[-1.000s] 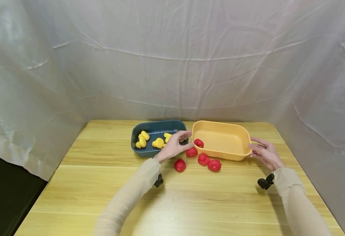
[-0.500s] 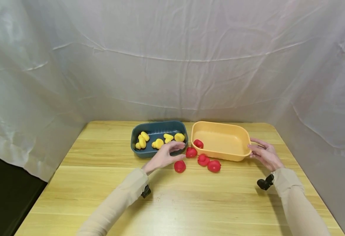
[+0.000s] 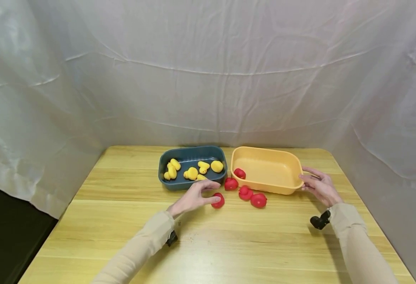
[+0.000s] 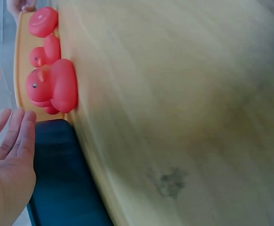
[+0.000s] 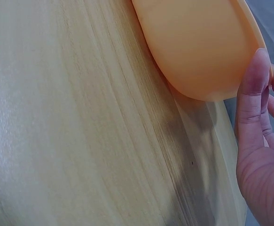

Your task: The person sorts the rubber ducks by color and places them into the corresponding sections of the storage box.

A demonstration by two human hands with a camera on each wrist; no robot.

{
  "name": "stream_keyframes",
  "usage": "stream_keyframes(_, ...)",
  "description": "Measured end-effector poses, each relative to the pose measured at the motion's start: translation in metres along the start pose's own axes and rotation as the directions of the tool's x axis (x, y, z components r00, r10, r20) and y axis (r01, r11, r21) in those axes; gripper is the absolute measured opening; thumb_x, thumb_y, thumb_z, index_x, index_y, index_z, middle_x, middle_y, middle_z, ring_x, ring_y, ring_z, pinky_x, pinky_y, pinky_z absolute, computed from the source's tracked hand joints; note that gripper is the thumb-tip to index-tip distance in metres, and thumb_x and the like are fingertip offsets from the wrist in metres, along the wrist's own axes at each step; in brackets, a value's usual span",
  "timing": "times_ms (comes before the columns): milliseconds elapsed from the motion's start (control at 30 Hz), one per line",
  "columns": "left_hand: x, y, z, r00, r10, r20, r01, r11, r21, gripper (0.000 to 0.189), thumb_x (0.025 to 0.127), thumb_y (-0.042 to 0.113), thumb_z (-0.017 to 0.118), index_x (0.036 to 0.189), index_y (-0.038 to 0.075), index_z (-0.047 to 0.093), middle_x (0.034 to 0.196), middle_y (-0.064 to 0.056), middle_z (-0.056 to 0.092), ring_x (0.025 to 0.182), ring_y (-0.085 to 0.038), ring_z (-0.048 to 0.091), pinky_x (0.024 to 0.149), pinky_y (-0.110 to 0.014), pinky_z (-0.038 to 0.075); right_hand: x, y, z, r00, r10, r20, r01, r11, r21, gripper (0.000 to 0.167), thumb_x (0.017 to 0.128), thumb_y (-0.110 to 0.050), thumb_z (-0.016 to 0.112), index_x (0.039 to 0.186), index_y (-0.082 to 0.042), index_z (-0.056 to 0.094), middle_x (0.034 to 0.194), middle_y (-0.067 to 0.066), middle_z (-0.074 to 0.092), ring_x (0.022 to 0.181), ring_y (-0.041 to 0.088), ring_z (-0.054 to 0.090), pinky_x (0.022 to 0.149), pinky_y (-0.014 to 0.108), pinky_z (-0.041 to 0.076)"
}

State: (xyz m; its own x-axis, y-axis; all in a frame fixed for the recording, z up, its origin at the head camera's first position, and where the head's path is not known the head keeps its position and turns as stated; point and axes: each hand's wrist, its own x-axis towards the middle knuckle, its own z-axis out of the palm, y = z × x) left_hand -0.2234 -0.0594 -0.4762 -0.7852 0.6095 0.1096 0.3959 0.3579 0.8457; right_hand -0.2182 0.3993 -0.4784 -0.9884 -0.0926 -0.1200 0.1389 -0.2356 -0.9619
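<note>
Red rounded rubbery duck (image 3: 220,204) is in reach now, the left hand (image 3: 191,199) spread and empty after leaving the oblong orange plastic tray (image 3: 269,169) the right hand (image 3: 321,188) pinches.

A makeshift recording booth is suggested: a wood-grain table (image 3: 243,244) is enclosed at the back and both sides by creased, pale sheeting (image 3: 208,86), and a small black device (image 3: 319,221) is worn at each cuff (image 3: 345,217). The kind of room beyond cannot be told.
</note>
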Motion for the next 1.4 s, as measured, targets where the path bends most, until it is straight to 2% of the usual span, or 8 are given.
stream_keyframes(367,-0.006,-0.011,0.004,1.000,0.005,0.021,-0.004,1.000,-0.026,0.049,0.091,0.018,0.075,0.131,-0.005,0.060,0.133,-0.021,0.063,0.128,-0.034,0.059,0.116,-0.047,0.046,0.000,0.000,0.001,0.999,0.020,-0.025,-0.020,1.000,-0.013,0.032,0.098,0.000,0.059,0.122,-0.020,0.066,0.092,0.001,0.078,0.069,0.011,0.067,0.064,0.022,0.062)
stream_keyframes(633,-0.005,-0.015,0.006,0.999,-0.021,0.034,0.021,1.000,0.022,0.046,0.091,0.019,0.075,0.131,-0.001,0.062,0.131,-0.012,0.066,0.128,-0.028,0.060,0.114,-0.044,0.049,0.000,0.000,0.001,0.999,0.028,-0.026,-0.028,1.000,-0.009,0.034,0.098,0.000,0.060,0.129,-0.015,0.061,0.091,0.001,0.078,0.070,0.011,0.068,0.064,0.022,0.063)
stream_keyframes(767,-0.004,-0.015,0.007,0.999,-0.010,0.042,0.010,1.000,0.018,0.044,0.091,0.018,0.076,0.129,-0.001,0.064,0.128,-0.013,0.067,0.125,-0.028,0.061,0.113,-0.043,0.050,0.000,0.001,0.001,0.999,0.025,-0.023,-0.025,1.000,-0.008,0.036,0.098,-0.001,0.060,0.132,-0.013,0.058,0.092,0.001,0.078,0.070,0.011,0.068,0.064,0.022,0.062)
stream_keyframes(967,-0.005,-0.017,0.007,0.999,0.012,0.046,-0.012,1.000,0.010,0.040,0.091,0.017,0.076,0.126,0.000,0.066,0.126,-0.014,0.067,0.122,-0.028,0.062,0.113,-0.041,0.050,-0.001,-0.001,0.001,0.999,0.027,-0.018,-0.027,1.000,-0.002,0.032,0.098,-0.001,0.060,0.126,-0.018,0.062,0.092,0.001,0.078,0.070,0.011,0.068,0.064,0.022,0.062)
stream_keyframes(1133,-0.005,-0.019,0.006,0.998,0.036,0.048,-0.036,0.999,0.004,0.037,0.091,0.016,0.076,0.123,-0.001,0.067,0.125,-0.015,0.067,0.119,-0.029,0.061,0.113,-0.043,0.050,0.000,0.000,0.002,0.999,0.027,-0.028,-0.027,1.000,-0.012,0.032,0.098,-0.001,0.060,0.126,-0.017,0.062,0.091,0.001,0.078,0.070,0.011,0.068,0.064,0.022,0.063)
stream_keyframes(1400,-0.003,-0.018,0.007,0.998,0.007,0.056,-0.009,1.000,0.027,0.034,0.090,0.016,0.076,0.121,0.002,0.068,0.125,-0.013,0.066,0.119,-0.026,0.061,0.113,-0.040,0.050,0.000,-0.001,0.002,0.999,0.032,-0.031,-0.033,0.999,-0.028,0.033,0.099,-0.002,0.060,0.128,-0.016,0.061,0.091,0.000,0.078,0.070,0.010,0.068,0.065,0.022,0.062)
